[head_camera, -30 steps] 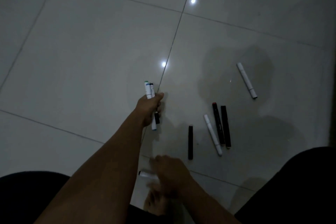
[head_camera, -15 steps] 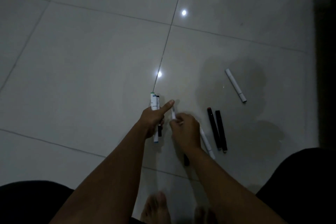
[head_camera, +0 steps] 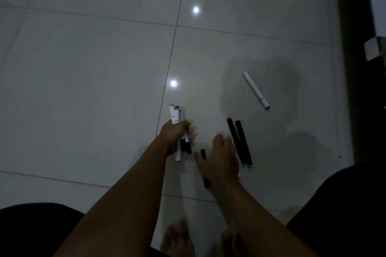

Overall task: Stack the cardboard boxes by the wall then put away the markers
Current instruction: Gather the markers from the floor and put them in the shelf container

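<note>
My left hand [head_camera: 174,136] is shut on a bundle of markers [head_camera: 175,116], white and black, held upright above the tiled floor. My right hand [head_camera: 220,159] hovers low with fingers spread and holds nothing. It partly covers a black marker [head_camera: 203,153] lying on the floor. Just right of it lie two black markers side by side, one red-tipped [head_camera: 233,135] and one plain [head_camera: 244,146]. A white marker [head_camera: 255,89] lies alone farther back on the right. No stacked boxes are visible.
Glossy grey floor tiles [head_camera: 83,69] reflect two ceiling lights. A dark strip [head_camera: 359,69] runs along the right edge, with a pale box corner [head_camera: 373,51] beside it. My bare feet [head_camera: 177,240] and dark-clothed knees fill the bottom.
My right hand brought a white marker to the left hand's bundle, let it go there, then dropped back right over the black marker. The view shifted slightly right.
</note>
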